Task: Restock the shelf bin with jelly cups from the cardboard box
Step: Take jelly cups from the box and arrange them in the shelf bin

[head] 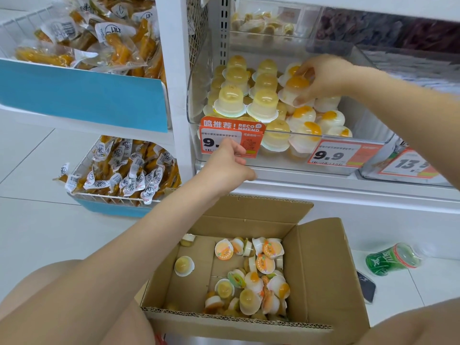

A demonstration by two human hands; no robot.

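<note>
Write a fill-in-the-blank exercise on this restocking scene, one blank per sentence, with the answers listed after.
1. The right hand holds a jelly cup over the clear ____ on the shelf.
2. The left hand touches the orange ____ tag clipped to the bin's front.
3. The cardboard box on the floor has its flaps ____.
4. A ____ bottle lies on its side on the floor beside the box.

Answers: bin; price; open; green
</note>
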